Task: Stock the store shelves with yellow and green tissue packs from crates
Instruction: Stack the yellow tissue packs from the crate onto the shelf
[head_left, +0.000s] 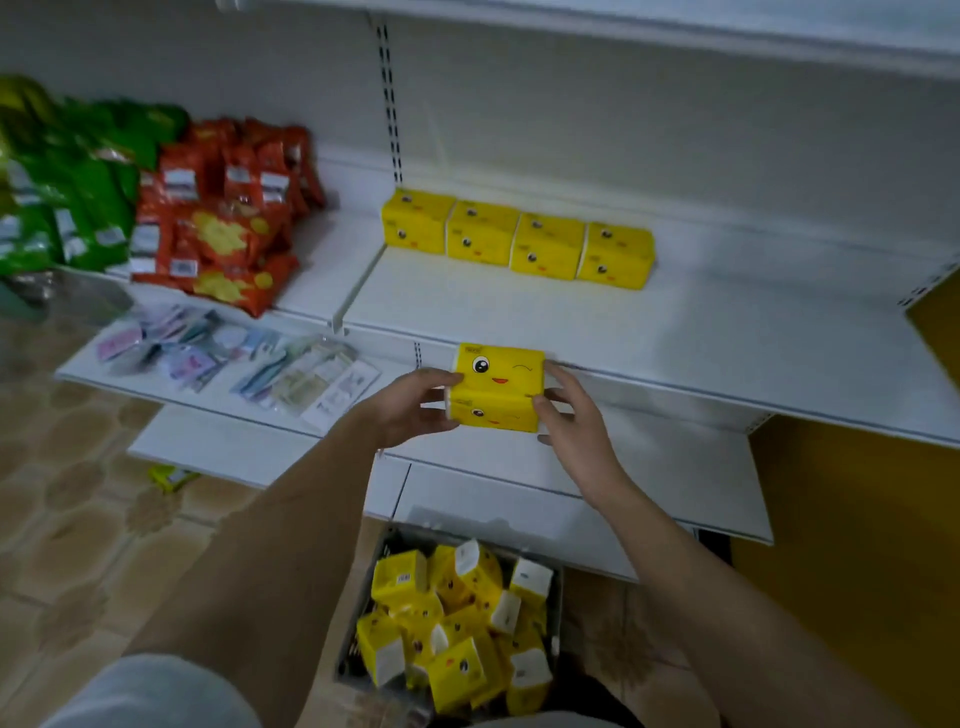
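Observation:
Both my hands hold one yellow tissue pack (496, 387) with a winking face, in the air just before the front edge of the white shelf (727, 332). My left hand (415, 405) grips its left end, and my right hand (571, 415) grips its right end. At the back of that shelf stands a row of several yellow tissue packs (517, 238), side by side. Down on the floor between my arms sits a grey crate (557, 597) filled with several more yellow packs (457, 623) lying jumbled.
To the left, red snack bags (223, 208) and green bags (67, 182) are piled on the neighbouring shelf. Small flat packets (234, 358) lie on the shelf below. Lower white shelves (649, 467) jut out under my hands. A yellow wall (857, 545) lies right; tiled floor lies left.

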